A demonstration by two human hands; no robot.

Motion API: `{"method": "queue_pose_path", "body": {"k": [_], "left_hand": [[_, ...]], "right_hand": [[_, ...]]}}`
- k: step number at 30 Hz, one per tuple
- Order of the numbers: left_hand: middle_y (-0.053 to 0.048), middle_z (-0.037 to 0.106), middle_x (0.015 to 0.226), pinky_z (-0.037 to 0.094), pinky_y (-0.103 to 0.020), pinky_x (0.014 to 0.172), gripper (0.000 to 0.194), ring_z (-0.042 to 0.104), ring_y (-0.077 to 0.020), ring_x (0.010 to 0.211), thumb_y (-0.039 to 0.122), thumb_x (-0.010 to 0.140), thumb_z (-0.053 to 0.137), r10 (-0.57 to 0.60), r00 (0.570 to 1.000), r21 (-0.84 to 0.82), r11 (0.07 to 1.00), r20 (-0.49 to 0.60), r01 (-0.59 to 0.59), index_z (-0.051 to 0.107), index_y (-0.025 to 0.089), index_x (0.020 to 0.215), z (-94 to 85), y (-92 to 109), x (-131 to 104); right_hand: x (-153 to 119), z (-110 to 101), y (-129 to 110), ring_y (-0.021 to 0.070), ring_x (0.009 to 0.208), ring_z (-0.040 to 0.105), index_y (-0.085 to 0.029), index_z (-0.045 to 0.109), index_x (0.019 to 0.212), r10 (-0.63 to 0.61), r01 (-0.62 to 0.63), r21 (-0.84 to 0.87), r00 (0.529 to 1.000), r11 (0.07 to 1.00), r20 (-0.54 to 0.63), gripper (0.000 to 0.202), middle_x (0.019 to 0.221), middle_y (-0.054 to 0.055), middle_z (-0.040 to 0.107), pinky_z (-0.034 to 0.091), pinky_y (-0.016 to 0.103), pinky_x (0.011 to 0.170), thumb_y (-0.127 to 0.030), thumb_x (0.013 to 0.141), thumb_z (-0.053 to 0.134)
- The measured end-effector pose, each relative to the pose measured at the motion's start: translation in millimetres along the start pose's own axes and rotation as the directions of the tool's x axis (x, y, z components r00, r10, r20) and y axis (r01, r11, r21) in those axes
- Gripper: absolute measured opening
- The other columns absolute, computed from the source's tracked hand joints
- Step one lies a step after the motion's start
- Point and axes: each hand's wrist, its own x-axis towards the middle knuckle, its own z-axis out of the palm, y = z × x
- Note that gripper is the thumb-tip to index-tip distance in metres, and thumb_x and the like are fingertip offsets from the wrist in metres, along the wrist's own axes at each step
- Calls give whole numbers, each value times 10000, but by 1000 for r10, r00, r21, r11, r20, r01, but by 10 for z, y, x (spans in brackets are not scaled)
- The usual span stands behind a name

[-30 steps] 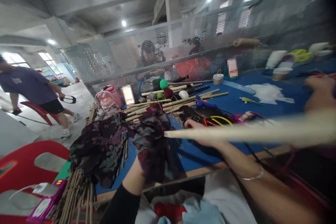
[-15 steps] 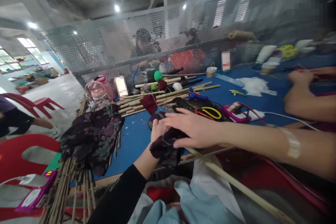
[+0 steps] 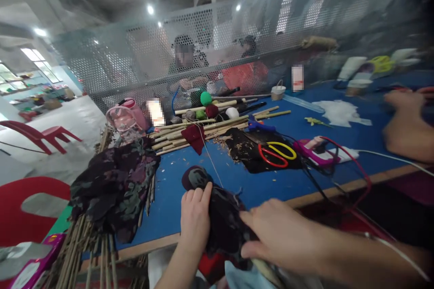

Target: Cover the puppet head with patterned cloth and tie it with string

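Note:
My left hand (image 3: pixel 195 214) is closed round the neck of a dark patterned cloth (image 3: pixel 225 221), just below a rounded, cloth-covered knob (image 3: pixel 195 177) at its upper end. Lower down, my right hand (image 3: pixel 276 226) grips the cloth's right side between thumb and fingers, somewhat blurred. A pale wooden stick (image 3: pixel 266 273) shows beneath the right hand; where it enters the cloth is hidden. A thin white thread (image 3: pixel 212 162) runs from near a dark red knitted piece (image 3: pixel 193 138) toward the cloth.
Scissors (image 3: pixel 278 153) with red and yellow handles lie on a black cloth among shavings. Behind are wooden sticks (image 3: pixel 203 127), yarn balls (image 3: pixel 206 98) and a blue glue gun (image 3: pixel 259 124). A purple power strip (image 3: pixel 312 151) sits right; a patterned cloth heap (image 3: pixel 111 185) left. Another person's hand (image 3: pixel 407 117) is at right.
The cloth bundle has come down and toward me, its lower part hanging out. My right hand has moved down and right, off the knob end. The stick is now mostly hidden.

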Motion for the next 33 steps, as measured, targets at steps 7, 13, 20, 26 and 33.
{"method": "queue_pose_path", "body": {"k": [7,13,20,26,33], "left_hand": [[-67,578,862,381,-354,716,471,487,-226,812,33,761,408,-12,999,-124,992,49,18,543,192,1184,-112,-18,51],[-47,571,876,395,-315,766,342,491,-195,847,76,712,475,97,988,-636,772,119,1,598,183,1012,-310,-270,-39],[57,429,584,347,-228,551,284,442,-116,544,293,842,475,-204,955,-757,583,214,294,520,186,1101,-419,-517,-88],[-3,625,614,355,-285,566,247,570,-184,570,385,851,459,-415,878,-192,866,239,462,640,233,918,-828,-563,-165],[-62,642,853,463,-296,692,220,606,-190,779,337,853,500,-306,950,-357,896,-62,265,648,193,929,-560,-320,-255]], "right_hand": [[823,139,-17,184,863,590,-183,508,1158,165,11,552,949,834,-268,312,1092,111,596,466,348,792,-262,861,452],[638,763,-67,198,920,529,-195,377,1195,245,30,622,903,783,-353,398,1100,106,530,448,359,840,-306,840,519],[626,733,-109,193,855,511,-214,476,924,153,43,527,934,849,-323,156,909,50,542,419,310,752,-212,802,571],[635,731,-116,169,780,513,-204,494,759,201,-36,442,922,896,-332,90,807,19,539,380,277,690,-226,813,563],[643,722,-98,149,698,510,-207,457,778,333,-169,473,898,865,-288,213,738,-13,545,380,244,642,-272,726,652]]}}
